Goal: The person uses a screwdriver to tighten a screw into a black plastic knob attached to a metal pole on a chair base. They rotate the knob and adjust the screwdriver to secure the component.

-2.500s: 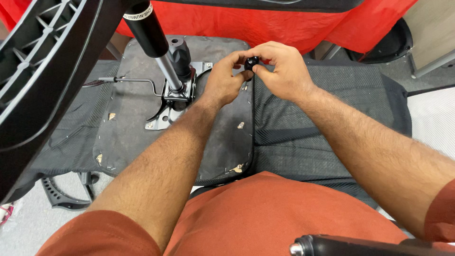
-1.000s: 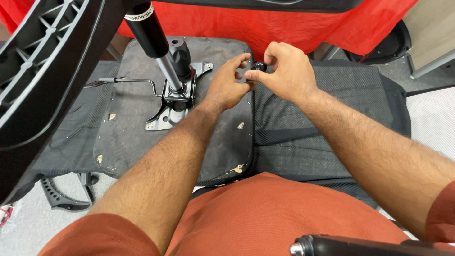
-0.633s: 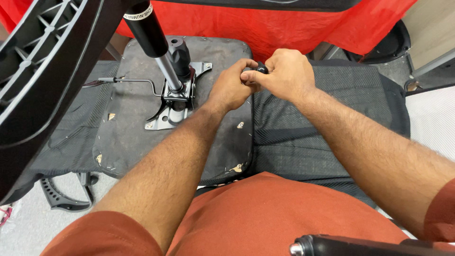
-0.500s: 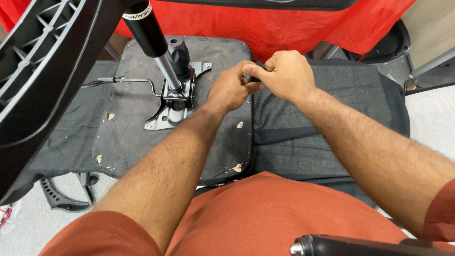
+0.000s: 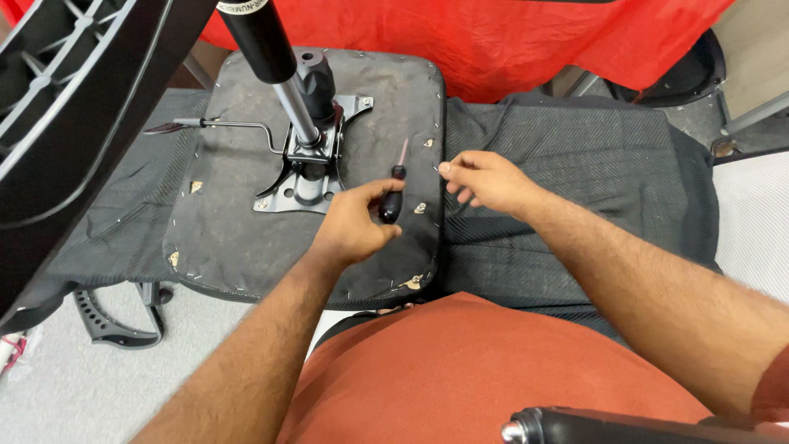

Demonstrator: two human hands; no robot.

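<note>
- Left hand (image 5: 355, 226) clamped on a screwdriver (image 5: 393, 193), black handle, tip pointing up and away, over the upturned seat base (image 5: 222, 238).
- Right hand (image 5: 485, 181) empty, fingers loosely spread, apart from the left, just past the base's right edge over grey fabric (image 5: 592, 164).
- Step looks like: tool in hand, not yet on a fastener.
- Bracket (image 5: 308, 177) with gas cylinder (image 5: 263, 49) sits just left of the driver.
- No containers in view.

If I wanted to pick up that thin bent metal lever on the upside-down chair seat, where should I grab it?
Probably the flat paddle end of the lever, coming from the left. That end sticks out free past the seat bottom, with open space around it. The other end bends into the metal bracket beside the black post, where it is crowded. The lever may be attached there, so it might only swing, not lift.
</note>
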